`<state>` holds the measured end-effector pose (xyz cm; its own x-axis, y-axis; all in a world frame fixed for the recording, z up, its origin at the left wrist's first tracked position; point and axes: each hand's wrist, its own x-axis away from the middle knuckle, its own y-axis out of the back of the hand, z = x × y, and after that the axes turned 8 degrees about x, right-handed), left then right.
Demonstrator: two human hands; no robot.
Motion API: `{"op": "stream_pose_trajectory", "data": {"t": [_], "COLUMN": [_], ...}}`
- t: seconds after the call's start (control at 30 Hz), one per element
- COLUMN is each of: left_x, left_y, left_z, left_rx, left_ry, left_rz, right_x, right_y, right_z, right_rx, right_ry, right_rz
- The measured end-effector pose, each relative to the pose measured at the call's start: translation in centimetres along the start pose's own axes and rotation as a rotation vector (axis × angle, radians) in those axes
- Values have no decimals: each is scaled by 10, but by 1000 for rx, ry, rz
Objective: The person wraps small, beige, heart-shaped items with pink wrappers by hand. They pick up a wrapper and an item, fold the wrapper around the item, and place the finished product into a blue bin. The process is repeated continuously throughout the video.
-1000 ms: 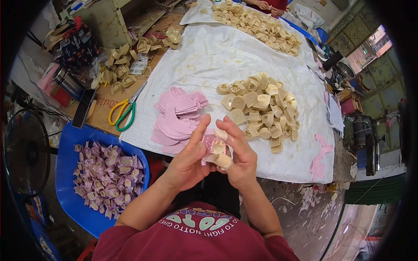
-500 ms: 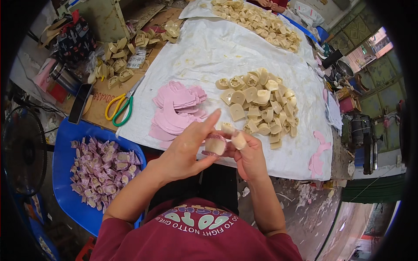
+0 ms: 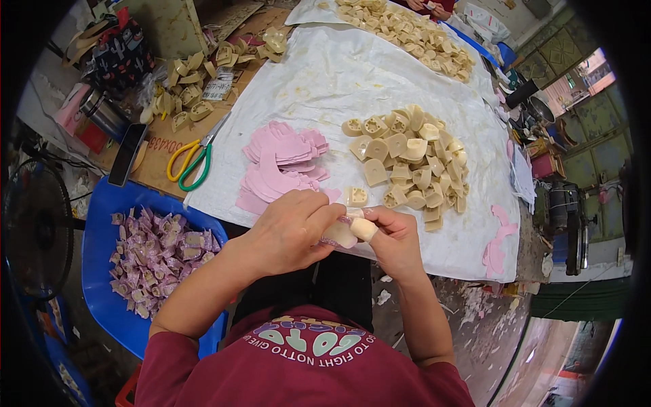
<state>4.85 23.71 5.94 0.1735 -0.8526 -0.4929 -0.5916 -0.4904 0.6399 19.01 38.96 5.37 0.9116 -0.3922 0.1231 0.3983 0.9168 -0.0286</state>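
Between both hands is a beige shoe heel [image 3: 339, 235] with a pinkish glitter covering around its edge; fingers hide part of it. My left hand [image 3: 291, 229] is closed, its fingertips pressed to the heel's upper left edge. My right hand [image 3: 393, 245] grips the other side, with a beige cover [image 3: 364, 230] on the thumb. Just beyond the fingers a single bare heel [image 3: 356, 197] lies on the white sheet [image 3: 325, 81]. A stack of curved pink pieces [image 3: 278, 163] is behind my left hand, and a pile of bare beige heels [image 3: 413, 156] lies to the right.
A blue tub [image 3: 102, 251] at the left holds many glitter-covered heels. Scissors [image 3: 196, 159] with yellow and green handles, a phone [image 3: 127, 154] and a steel flask [image 3: 105, 112] lie or stand at the left. Across the table sits another person [image 3: 434, 8] by a larger heel pile [image 3: 407, 41].
My left fingers, spread with the index raised, have come down and closed on the heel's edge. The heel has tilted, and my right hand has shifted slightly.
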Motion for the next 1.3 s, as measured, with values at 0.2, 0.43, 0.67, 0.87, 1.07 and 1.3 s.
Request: {"op": "stream_pose_trajectory", "data": {"t": [0.2, 0.43, 0.67, 0.87, 1.07, 1.3], "left_x": [1, -4, -7, -8, -6, 3], "left_y": [-11, -28, -45, -49, -50, -26], "left_z": [1, -9, -16, -12, -9, 0], "left_rx": [166, 164, 188, 295, 290, 864], "left_ry": [140, 308, 418, 491, 557, 573], "left_rz": [-129, -246, -372, -450, -412, -264], "right_x": [-7, -8, -7, -7, -7, -6], "right_y": [6, -7, -19, -13, -20, -7], "right_z": [-8, -6, -13, -14, -12, -11], "right_rx": [-61, 35, 160, -206, 201, 419], "right_ry": [104, 137, 259, 76, 203, 324], "right_rz": [11, -137, -287, -130, -174, -63]}}
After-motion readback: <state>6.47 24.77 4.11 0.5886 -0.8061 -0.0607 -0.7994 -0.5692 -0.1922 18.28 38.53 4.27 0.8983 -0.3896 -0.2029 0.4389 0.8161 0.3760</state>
